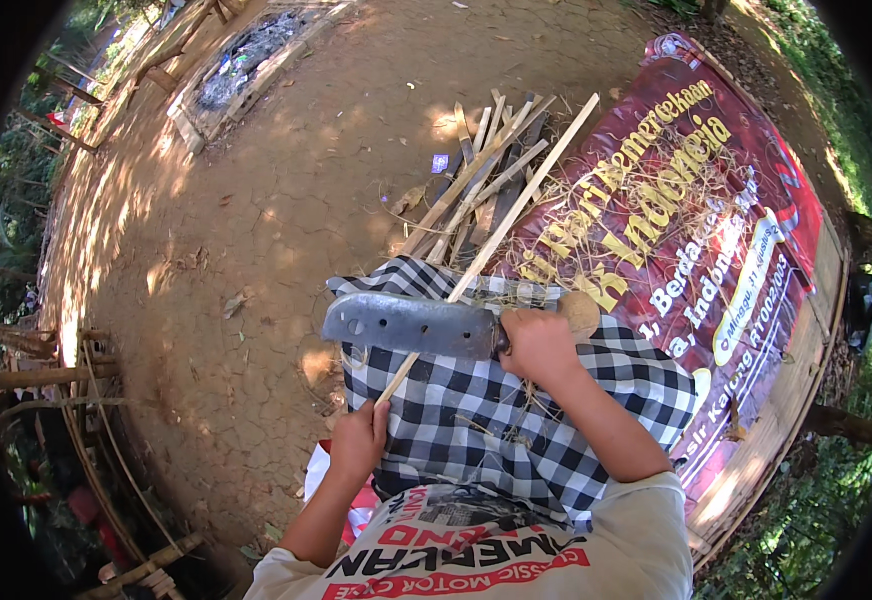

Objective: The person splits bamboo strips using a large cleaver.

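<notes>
My right hand [539,348] is closed round the handle of a cleaver [416,325]. Its broad dark blade, pierced by several round holes, points left and lies across a long pale bamboo strip [526,197]. The near end of the strip is in my closed left hand [359,437]; from there it slants up and to the right, past the blade. Whether the edge bites into the strip I cannot tell. A black-and-white checked cloth [456,400] covers my lap beneath both hands, with thin shavings on it. The cleaver's handle is mostly hidden by my fingers.
A pile of split bamboo strips [486,175] lies on the bare earth [256,240] ahead. To the right, a dark red printed banner [676,200] strewn with curly shavings covers a bamboo platform [756,440]. A framed ash pit [256,60] is at the far left; wooden railings [46,378] stand left.
</notes>
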A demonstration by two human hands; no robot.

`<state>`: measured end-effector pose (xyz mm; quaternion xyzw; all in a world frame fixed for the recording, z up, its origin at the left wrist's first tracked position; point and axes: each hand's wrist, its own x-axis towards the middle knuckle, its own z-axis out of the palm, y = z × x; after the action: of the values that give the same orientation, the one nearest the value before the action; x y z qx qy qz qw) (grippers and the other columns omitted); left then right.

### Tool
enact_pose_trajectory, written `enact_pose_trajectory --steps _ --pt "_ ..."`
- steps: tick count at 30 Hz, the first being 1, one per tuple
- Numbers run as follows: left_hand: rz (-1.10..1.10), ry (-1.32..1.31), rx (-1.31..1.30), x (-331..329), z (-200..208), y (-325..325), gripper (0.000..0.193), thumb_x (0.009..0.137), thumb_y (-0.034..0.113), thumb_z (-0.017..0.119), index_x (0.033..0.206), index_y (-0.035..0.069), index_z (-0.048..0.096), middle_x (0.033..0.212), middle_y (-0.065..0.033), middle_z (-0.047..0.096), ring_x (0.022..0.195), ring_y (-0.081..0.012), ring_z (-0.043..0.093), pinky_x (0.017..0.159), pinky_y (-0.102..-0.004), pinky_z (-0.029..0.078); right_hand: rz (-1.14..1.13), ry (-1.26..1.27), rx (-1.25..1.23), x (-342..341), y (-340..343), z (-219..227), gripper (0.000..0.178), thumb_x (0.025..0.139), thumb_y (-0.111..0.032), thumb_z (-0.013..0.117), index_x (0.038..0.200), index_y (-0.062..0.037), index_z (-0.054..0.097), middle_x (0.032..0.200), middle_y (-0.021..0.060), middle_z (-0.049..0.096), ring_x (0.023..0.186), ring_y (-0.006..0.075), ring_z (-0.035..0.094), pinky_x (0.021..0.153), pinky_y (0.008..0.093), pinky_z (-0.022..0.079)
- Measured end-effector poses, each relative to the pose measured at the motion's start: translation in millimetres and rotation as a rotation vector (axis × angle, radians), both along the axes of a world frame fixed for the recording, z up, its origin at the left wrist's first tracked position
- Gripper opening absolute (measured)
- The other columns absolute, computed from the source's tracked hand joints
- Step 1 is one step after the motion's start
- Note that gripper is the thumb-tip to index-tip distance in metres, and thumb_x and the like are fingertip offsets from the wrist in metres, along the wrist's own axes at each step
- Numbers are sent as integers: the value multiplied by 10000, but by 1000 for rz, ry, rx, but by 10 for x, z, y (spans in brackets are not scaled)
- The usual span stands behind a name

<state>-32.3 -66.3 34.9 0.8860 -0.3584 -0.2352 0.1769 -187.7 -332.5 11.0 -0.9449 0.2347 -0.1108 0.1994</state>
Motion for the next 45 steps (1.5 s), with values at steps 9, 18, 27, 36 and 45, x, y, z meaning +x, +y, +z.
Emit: enact_pose_trajectory --steps 9,18,27,36,45 --pt "-31 -72 28 6 -3 -47 362 968 290 512 758 1 574 573 -239 550 554 -439 569 510 -508 423 -521 122 34 -349 -918 -18 206 683 -178 676 810 -31 608 716 182 656 681 360 657 650 456 538" --pt "2 -15 -41 -3 -45 -8 337 963 264 522 761 -3 568 573 -238 551 549 -436 571 500 -496 426 -84 41 181 165 28 -58 195 651 -195 676 744 -55 576 704 155 637 678 354 640 623 444 511" --pt "-52 -90 -39 46 -99 -12 338 957 265 538 729 16 544 549 -221 540 531 -425 570 488 -494 427 -81 58 43 25 -284 -80 239 587 -198 714 706 -65 555 683 111 611 667 320 628 599 424 497" --pt "-71 -90 -35 46 -99 -34 328 957 255 530 735 13 547 539 -223 530 520 -429 560 478 -490 424 -150 72 55 -30 -299 -44 187 630 -173 677 711 -54 559 669 127 618 627 335 630 588 432 503" --pt "-43 -39 -64 52 -127 3 337 962 232 508 732 -13 542 557 -245 516 536 -444 548 486 -483 402 45 49 -1 206 68 3 239 625 -197 715 773 -59 588 707 109 646 638 294 660 586 398 526"
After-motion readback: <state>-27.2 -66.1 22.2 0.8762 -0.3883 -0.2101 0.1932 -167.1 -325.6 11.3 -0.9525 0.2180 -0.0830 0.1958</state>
